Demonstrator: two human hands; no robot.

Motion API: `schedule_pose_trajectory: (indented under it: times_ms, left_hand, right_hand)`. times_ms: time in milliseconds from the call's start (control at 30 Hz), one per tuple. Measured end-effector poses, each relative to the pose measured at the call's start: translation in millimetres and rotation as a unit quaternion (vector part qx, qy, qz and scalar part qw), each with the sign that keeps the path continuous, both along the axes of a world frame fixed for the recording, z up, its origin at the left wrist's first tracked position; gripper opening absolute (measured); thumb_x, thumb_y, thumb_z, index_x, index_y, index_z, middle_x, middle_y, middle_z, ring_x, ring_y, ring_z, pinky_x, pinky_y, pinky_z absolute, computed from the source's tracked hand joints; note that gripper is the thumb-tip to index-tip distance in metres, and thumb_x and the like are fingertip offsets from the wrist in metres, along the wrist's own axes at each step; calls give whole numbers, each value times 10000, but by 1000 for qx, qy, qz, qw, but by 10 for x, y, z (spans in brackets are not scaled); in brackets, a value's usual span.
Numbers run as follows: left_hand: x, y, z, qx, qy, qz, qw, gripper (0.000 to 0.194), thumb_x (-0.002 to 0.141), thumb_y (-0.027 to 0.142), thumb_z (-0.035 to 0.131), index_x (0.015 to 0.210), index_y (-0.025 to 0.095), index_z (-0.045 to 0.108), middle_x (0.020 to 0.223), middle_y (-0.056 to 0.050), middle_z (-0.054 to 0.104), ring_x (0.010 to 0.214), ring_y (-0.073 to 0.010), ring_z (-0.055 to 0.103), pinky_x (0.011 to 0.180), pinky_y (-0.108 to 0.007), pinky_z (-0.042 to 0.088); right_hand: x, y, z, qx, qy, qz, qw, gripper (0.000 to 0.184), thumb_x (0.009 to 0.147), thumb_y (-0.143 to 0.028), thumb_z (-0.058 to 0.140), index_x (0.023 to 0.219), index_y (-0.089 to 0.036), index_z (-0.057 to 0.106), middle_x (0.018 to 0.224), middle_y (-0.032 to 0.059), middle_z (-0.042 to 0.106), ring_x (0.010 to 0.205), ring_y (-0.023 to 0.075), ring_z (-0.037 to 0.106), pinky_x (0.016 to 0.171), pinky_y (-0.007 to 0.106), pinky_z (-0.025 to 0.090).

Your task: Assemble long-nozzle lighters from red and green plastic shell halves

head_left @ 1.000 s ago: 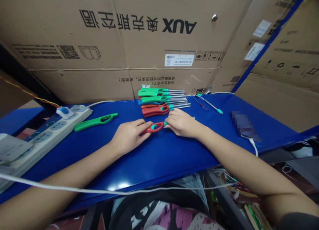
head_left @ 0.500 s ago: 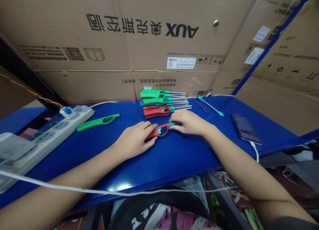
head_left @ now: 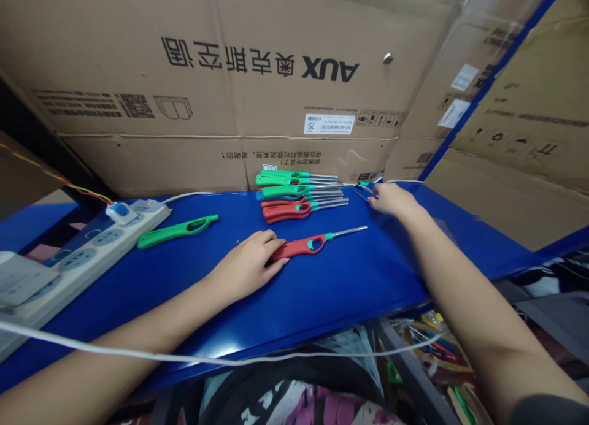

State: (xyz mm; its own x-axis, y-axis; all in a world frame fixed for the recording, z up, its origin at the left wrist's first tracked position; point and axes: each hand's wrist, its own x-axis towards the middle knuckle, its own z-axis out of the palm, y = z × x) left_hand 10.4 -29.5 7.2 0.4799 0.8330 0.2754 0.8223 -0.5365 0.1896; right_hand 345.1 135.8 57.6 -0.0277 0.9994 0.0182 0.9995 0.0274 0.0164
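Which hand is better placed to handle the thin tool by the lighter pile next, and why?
Probably the right hand: its fingers are at the thin tool, while the left hand grips the red lighter, farther away.

**Lighters spread across a glossy blue table**

The blue table [head_left: 368, 284] shines with a pale reflection near its front edge. A white power strip [head_left: 79, 257] slants along the left edge. Just beside it lies a green lighter handle [head_left: 172, 232] without a metal tube. Near the middle of the back edge sits a pile of lighters [head_left: 286, 192], green and red, tubes pointing right. Between the pile and the front edge lies a red lighter [head_left: 300, 248], its tube also toward the right edge.
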Motion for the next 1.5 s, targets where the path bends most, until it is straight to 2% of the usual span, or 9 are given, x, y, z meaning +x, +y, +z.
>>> schedule_pose_trajectory:
  times_ms: [200,400,500,567,700,800,967,1300,1500]
  left_hand:
    - [154,-141,22,19,67,8,998,383,980,209,481,1323,72,582,1164,-175,633,1045,-301,597,918,-444,529]
    - [271,-215,8,19,100,6,995,397,999,182,428,1355,56,552,1159,-186,631,1034,-310,587,887,-448,530]
    - [258,-228,18,4,56,-5,998,375,998,213,444,1322,77,574,1154,-175,625,1043,-301,579,903,-446,527]
    - [249,-239,34,-3,37,-12,999,358,988,216,457,1294,87,590,1155,-169,622,1053,-297,575,918,-441,523]
    - [249,-260,52,-10,26,-22,999,346,979,211,459,1275,96,596,1144,-157,626,1031,-286,580,919,-431,526]
    - [256,-263,33,-6,19,-29,999,331,988,198,453,1269,106,601,1141,-149,639,1040,-279,583,937,-426,525]
    - [256,-240,-20,7,-6,-45,999,278,977,171,491,1212,142,636,1224,-142,649,1122,-275,583,1018,-451,505]
    - [242,-212,-16,6,-33,-58,998,286,954,169,558,1229,160,637,1277,-127,648,1241,-281,560,1082,-456,481]
    - [216,-187,-40,-18,-64,-57,996,290,975,205,537,1244,181,642,1199,-120,667,1123,-253,604,1002,-430,526]
  right_hand:
    - [101,116,-74,-29,-4,-59,998,246,882,-256,624,1058,-103,702,1065,226,707,991,322,693,755,367,513]
    - [138,-48,495,121,151,-83,978,151,876,-206,598,857,-109,712,723,141,687,726,200,647,696,313,464]
    - [-65,-202,693,307,301,-20,903,137,870,-252,597,886,-158,697,779,93,681,618,137,544,610,289,431]
    - [-364,-333,702,346,469,103,806,104,843,-269,660,778,-189,671,712,39,649,547,100,473,533,255,384]
    - [-1132,-668,368,176,631,245,714,125,835,-291,678,802,-174,707,572,-25,585,460,86,468,449,226,376]
    - [-1533,-893,-71,25,634,287,718,213,829,-388,696,839,-176,720,563,-24,611,452,103,507,450,248,417]
    - [-1685,-978,-540,-29,627,310,714,261,803,-436,729,891,-190,744,870,54,761,776,195,690,727,337,564]
    - [-1695,-909,-650,-47,598,314,736,301,825,-448,708,967,-187,758,874,62,752,857,222,694,769,361,565]
    - [-1658,-903,-496,0,657,287,697,358,799,-542,710,878,-192,706,817,42,719,690,158,645,640,292,538]
